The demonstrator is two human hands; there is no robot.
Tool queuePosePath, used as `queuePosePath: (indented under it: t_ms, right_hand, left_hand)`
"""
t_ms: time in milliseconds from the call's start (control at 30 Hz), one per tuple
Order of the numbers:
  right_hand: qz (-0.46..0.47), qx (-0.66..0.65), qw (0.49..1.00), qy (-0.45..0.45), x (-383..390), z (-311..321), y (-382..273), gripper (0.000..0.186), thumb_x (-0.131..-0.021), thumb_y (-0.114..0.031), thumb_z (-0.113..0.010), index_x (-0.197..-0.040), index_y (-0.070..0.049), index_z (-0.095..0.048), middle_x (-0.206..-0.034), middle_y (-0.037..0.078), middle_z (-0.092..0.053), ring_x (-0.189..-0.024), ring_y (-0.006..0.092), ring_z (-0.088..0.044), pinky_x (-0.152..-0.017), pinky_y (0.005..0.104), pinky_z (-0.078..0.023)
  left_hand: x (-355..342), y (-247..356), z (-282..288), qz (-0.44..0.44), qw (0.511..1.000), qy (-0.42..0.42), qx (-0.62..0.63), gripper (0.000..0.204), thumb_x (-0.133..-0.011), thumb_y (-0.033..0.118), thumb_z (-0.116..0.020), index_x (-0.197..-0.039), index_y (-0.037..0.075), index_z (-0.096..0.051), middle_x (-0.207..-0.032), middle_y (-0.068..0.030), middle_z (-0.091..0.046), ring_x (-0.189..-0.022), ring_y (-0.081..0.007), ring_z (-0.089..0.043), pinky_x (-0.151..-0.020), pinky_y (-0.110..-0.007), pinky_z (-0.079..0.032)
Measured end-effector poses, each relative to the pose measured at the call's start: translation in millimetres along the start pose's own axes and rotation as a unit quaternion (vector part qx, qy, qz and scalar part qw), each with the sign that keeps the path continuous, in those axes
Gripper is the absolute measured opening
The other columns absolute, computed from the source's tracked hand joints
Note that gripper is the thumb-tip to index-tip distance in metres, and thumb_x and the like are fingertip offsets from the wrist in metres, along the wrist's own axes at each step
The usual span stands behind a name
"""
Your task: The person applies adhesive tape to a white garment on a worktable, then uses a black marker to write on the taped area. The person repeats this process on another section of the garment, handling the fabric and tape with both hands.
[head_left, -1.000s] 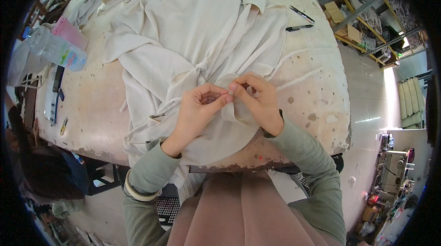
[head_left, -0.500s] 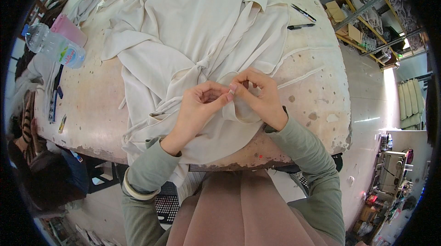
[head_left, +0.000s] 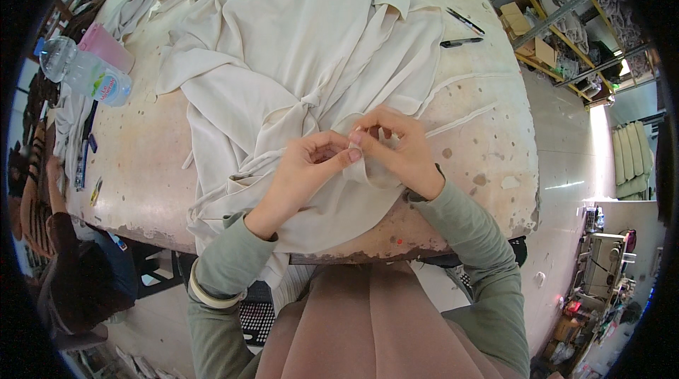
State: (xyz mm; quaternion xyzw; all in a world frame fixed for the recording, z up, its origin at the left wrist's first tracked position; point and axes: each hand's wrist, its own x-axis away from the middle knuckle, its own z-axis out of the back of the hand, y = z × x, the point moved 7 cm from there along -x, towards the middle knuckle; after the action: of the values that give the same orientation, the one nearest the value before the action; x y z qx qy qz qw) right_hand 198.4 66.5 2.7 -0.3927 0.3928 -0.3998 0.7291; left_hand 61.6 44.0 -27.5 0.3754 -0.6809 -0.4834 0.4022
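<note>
A large cream garment [head_left: 297,18] lies rumpled over the table in front of me, its near edge hanging past the table's front. My left hand [head_left: 311,163] and my right hand [head_left: 391,144] meet over its near part. Thumb and fingers of both are pinched on a narrow band of the cream fabric [head_left: 358,167], which loops down between them. Any small thing inside the pinch is hidden by the fingertips. Thin cream straps [head_left: 463,119] trail to the right of my right hand.
Two black pens [head_left: 461,43] lie at the table's right. On the left stand a pink container [head_left: 106,48] and a tilted clear bottle [head_left: 92,75], with small snips [head_left: 95,191] nearer. Another person [head_left: 81,266] sits at the left edge. Shelves [head_left: 559,25] rise beyond the right side.
My fingertips have shifted slightly along the fabric band, the left thumb a little lower. The person at the left has leaned back and stretched an arm toward the table.
</note>
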Motion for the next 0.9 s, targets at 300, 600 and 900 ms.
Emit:
queuePosePath:
  t_ms: [300, 600, 900]
  right_hand:
    - [-0.066, -0.217, 0.925, 0.306, -12, 96, 41, 0.015, -0.094, -0.018, -0.059, -0.098, -0.004, -0.062, -0.086, -0.002, -0.059, -0.072, 0.0048, -0.051, -0.064, 0.0192, -0.041]
    - [-0.053, -0.198, 0.834, 0.512, 18, 205, 66, 0.017, -0.092, -0.024, -0.063, -0.1, -0.009, -0.061, -0.086, -0.004, -0.058, -0.075, 0.0055, -0.051, -0.067, 0.0224, -0.042]
    - [-0.048, -0.186, 0.798, 0.571, 42, 253, 99, 0.016, -0.092, -0.023, -0.063, -0.103, -0.012, -0.061, -0.093, -0.005, -0.058, -0.08, 0.0064, -0.049, -0.07, 0.0248, -0.041]
  left_hand:
    - [14, 26, -3, -0.019, 0.991, -0.009, -0.136, 0.02, -0.093, 0.019, -0.063, -0.097, -0.001, -0.064, -0.08, 0.0045, -0.058, -0.075, -0.0016, -0.048, -0.067, -0.019, -0.039]
    - [62, 61, 39, -0.011, 0.975, 0.049, -0.216, 0.017, -0.089, 0.015, -0.066, -0.095, 0.0, -0.064, -0.078, 0.0037, -0.059, -0.07, -0.0025, -0.046, -0.062, -0.018, -0.037]
    - [98, 68, 77, 0.001, 0.959, 0.124, -0.257, 0.013, -0.085, 0.011, -0.069, -0.091, 0.0, -0.067, -0.076, 0.0026, -0.063, -0.071, -0.0026, -0.052, -0.065, -0.018, -0.039]
